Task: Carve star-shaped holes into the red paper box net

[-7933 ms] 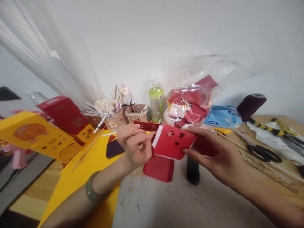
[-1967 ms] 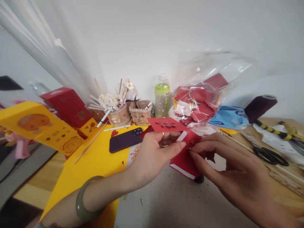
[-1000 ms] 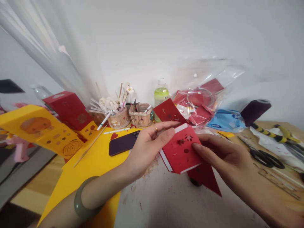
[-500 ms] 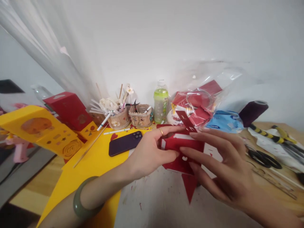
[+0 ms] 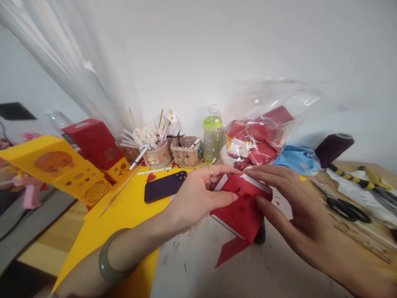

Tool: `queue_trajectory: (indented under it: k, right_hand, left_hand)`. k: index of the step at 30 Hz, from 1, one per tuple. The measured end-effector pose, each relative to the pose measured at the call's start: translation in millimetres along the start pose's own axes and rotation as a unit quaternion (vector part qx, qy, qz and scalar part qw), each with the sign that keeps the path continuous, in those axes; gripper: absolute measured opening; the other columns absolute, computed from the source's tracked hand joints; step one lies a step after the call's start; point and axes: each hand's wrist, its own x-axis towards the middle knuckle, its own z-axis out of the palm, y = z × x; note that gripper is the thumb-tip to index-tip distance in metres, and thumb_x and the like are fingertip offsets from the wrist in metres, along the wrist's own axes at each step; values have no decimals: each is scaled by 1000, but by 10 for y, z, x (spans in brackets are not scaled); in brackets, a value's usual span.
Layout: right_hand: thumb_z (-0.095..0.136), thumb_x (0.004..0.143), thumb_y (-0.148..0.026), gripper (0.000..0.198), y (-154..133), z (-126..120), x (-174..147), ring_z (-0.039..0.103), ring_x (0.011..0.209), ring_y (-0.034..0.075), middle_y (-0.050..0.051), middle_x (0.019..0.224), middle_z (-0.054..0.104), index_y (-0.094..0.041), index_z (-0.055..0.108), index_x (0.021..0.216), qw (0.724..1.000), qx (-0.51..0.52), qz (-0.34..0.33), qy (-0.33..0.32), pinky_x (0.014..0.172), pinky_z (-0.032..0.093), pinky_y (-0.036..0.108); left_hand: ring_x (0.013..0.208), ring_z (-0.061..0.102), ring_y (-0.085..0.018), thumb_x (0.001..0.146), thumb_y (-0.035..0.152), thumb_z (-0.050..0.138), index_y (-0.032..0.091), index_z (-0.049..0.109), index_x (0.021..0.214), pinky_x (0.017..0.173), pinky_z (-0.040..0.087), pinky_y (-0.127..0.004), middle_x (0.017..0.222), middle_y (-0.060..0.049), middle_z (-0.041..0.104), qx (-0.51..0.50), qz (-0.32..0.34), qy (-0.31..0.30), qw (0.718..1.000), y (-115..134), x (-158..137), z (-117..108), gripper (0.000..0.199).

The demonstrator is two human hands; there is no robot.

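Both hands hold a folded red card piece (image 5: 245,207) with white strips along its edges, tilted above the grey work surface. My left hand (image 5: 198,198) grips its left side, thumb lying across the front and fingers behind. My right hand (image 5: 294,215) pinches the right side, thumb on the front face and fingertips along the top edge. A pointed red flap (image 5: 231,250) hangs from the bottom of the card. Behind its lower right corner a small dark object (image 5: 260,234) shows in part; I cannot make out what it is.
Left of the hands lie yellow card (image 5: 124,219) and a dark phone (image 5: 164,188). Yellow (image 5: 58,165) and red (image 5: 93,140) boxes stand far left. Baskets (image 5: 186,153), a green bottle (image 5: 212,136) and a plastic bag (image 5: 263,128) line the wall. Scissors (image 5: 350,209) lie right.
The red card has turned in my hands, its face now tilted towards me and its lower flap swung left. The narrow upright strip with cut-outs no longer shows. My right fingers have closed in.
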Motion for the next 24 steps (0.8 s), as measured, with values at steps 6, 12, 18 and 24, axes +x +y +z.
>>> queue_trajectory:
  k: [6,12,18,24]
  right_hand:
    - [49,87,-12,33,-13,16,7,54,104,18,7,110,61,-21,49,119,1000,10,3,-11,89,46,34]
    - [48,87,-12,30,-11,21,6,56,101,18,8,107,63,-19,51,116,1000,-1,-3,-15,86,48,33]
    - [48,87,-13,29,0,54,-19,58,100,20,8,105,64,-21,51,114,1000,-5,-3,-8,84,50,35]
    - [48,86,-13,28,-5,54,-12,58,99,20,7,103,65,-21,52,112,1000,4,0,-14,83,51,36]
  left_hand:
    - [64,61,-5,64,4,71,18,67,90,62,48,-15,75,5,69,-17,-8,1,1000,-23,17,-5,30]
    - [64,61,-4,65,3,72,16,67,89,62,49,-14,74,5,69,-34,-17,-5,999,-7,31,-2,28]
    - [63,62,-6,65,8,74,15,67,90,62,50,-17,77,2,70,-33,-45,-6,998,-13,24,-26,27]
    - [60,63,-8,66,14,75,14,66,91,62,49,-20,74,-1,69,-31,-71,-14,997,-46,26,-42,26]
